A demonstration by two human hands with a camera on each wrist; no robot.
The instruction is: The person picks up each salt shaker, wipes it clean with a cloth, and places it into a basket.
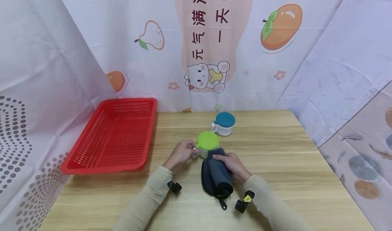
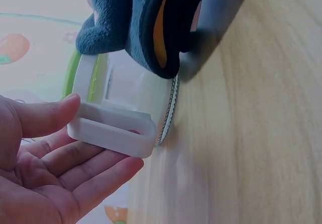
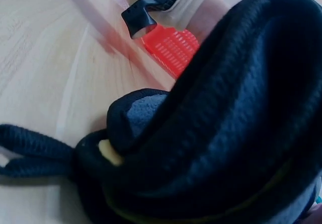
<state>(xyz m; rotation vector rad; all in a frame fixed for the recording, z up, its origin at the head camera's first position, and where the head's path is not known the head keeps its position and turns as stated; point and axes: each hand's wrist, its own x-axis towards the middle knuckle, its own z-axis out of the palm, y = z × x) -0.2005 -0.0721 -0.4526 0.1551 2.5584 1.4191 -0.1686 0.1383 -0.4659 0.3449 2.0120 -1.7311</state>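
A small clear jar with a green lid (image 1: 207, 140) and a white side handle (image 2: 113, 131) stands on the table. My left hand (image 1: 183, 151) holds that handle, its thumb on top and its fingers beneath. In my right hand (image 1: 231, 163) is a thick, folded grey-blue cloth (image 1: 219, 173) with black edging and a hanging loop. The cloth's far end lies against the green-lidded jar and covers part of its side. In the right wrist view the folded cloth (image 3: 226, 118) fills much of the picture and hides most of the hand.
A second white jar with a blue lid (image 1: 225, 121) stands behind the green-lidded one, its handle to the left. To the left is a red plastic basket (image 1: 144, 163) with slotted walls. A printed curtain (image 1: 165, 64) hangs behind the wooden table (image 1: 281, 163).
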